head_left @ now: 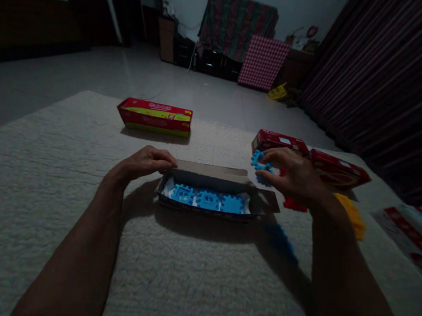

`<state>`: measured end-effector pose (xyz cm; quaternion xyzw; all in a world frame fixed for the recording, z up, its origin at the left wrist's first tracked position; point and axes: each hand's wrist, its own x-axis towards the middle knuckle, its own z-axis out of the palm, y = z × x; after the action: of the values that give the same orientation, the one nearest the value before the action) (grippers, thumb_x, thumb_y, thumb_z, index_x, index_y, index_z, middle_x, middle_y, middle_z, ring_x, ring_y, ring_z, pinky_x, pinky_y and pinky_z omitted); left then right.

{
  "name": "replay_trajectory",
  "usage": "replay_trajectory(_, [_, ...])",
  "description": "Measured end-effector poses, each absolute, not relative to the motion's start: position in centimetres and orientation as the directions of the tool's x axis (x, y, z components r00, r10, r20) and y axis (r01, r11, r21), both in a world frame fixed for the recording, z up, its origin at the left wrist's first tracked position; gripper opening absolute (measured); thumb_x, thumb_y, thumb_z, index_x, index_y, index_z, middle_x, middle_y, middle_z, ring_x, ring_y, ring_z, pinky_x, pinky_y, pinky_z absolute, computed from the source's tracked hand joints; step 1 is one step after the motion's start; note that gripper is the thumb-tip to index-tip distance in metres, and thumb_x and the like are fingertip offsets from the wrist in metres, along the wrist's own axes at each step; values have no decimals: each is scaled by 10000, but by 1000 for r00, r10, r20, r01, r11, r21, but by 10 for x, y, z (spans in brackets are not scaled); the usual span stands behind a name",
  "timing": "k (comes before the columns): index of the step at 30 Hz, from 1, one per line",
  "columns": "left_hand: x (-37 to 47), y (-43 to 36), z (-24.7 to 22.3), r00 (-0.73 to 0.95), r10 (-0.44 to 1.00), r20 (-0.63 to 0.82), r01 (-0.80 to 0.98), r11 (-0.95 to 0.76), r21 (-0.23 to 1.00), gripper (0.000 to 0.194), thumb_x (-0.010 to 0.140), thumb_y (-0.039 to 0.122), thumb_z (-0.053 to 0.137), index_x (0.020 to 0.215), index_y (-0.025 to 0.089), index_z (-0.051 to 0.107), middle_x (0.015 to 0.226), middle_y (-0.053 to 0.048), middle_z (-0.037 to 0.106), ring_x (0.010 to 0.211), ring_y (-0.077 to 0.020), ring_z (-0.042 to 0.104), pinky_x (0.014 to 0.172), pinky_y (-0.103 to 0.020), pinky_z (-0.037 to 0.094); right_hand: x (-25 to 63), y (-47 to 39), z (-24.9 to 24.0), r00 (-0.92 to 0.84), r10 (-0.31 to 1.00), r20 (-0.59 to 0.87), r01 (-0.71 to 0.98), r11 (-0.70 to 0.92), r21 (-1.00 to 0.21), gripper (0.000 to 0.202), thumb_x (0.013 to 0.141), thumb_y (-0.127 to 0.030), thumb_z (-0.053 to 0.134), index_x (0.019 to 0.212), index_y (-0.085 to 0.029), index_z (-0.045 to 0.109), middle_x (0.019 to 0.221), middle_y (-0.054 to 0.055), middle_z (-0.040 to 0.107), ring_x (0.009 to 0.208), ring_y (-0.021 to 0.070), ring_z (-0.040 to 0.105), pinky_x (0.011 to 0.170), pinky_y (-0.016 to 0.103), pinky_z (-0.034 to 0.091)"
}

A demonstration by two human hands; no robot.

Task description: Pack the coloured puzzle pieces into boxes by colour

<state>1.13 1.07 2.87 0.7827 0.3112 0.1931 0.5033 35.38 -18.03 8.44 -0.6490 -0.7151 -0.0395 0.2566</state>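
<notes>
1. Blue toothed pieces point(208, 201) lie in a row of three inside the open box point(209, 181), set side by side along its length, which probably suits its long, narrow shape. White material point(168, 186) shows around them.

2. The box rests on the pale mat point(188, 281) between the forearms, opening upward, so both hands can get to it. Its long flap point(213, 169) is folded back, away from the opening.

3. The left hand point(141, 165) touches the left end of that flap with curled fingers, likely steadying the box; in this dim light, one cannot tell whether it grips or merely presses.

4. The right hand point(294, 173) pinches a blue toothed part point(256, 159) between thumb and fingers, above the mat near the box's right end. This fingertip hold leaves much of its toothed edge exposed.

5. Red pieces point(295, 204), yellow pieces point(351, 216) and loose blue pieces point(280, 242) lie to the right, apparently grouped by colour, within the right arm's reach.
</notes>
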Motion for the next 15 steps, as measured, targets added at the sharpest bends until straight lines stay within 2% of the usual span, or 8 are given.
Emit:
replay_trajectory(3, [10,13,25,740,672,-2,254,-278,926,165,701,310,698,758,182,784,834,-65,726,750,-174,618,679,-294,493,301,-182,95,-190,900,393,888,328,-323,153,848,-332,694,942,-224,642,1099,95,689,1006,251,656,874,414,540])
replay_trajectory(5, [10,13,23,739,674,-2,244,-265,933,162,700,298,704,763,174,787,825,-62,723,728,-163,607,657,-281,482,270,-178,93,-264,906,331,856,378,-353,147,839,-273,712,947,-218,629,1100,96,681,997,235,650,872,394,536])
replay_trajectory(10, [11,12,24,738,675,-2,224,-243,944,144,704,253,709,770,154,789,802,-53,717,695,-146,594,644,-268,472,222,-162,81,-333,924,186,847,380,-371,221,811,-196,747,983,-207,609,1117,98,657,1016,235,618,902,408,516])
replay_trajectory(15, [10,13,22,752,659,-6,218,-241,946,142,721,219,684,784,148,789,768,-44,713,682,-138,589,640,-259,471,201,-153,77,-338,929,149,858,369,-357,211,839,-188,719,1004,-196,588,1109,106,638,1019,239,597,909,424,506])
